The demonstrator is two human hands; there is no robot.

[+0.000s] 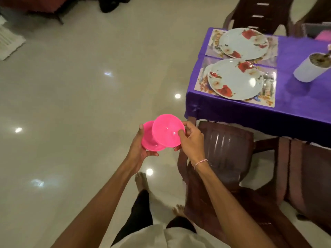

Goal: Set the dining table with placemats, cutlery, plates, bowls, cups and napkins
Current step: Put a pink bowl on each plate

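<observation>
I stand on the floor left of the table with two pink bowls in front of me. My right hand [190, 138] pinches the rim of the upper pink bowl [165, 130], which is tilted toward me. My left hand [138, 149] grips the lower pink bowl [149, 140] from underneath. On the purple-covered table [295, 106] lie two floral placemats, the near one [201, 81] and the far one [214, 42]. A flowered white plate [236, 78] sits on the near mat, with cutlery [268, 83] to its right. Another plate [243, 42] sits on the far mat.
A white cup-shaped holder [309, 69] with utensils stands on the table at the right. A brown plastic chair [223, 154] is tucked at the table's near side, right beside my right hand. Another chair [259, 13] stands at the far side. A white mat [9, 43] lies on the floor at left.
</observation>
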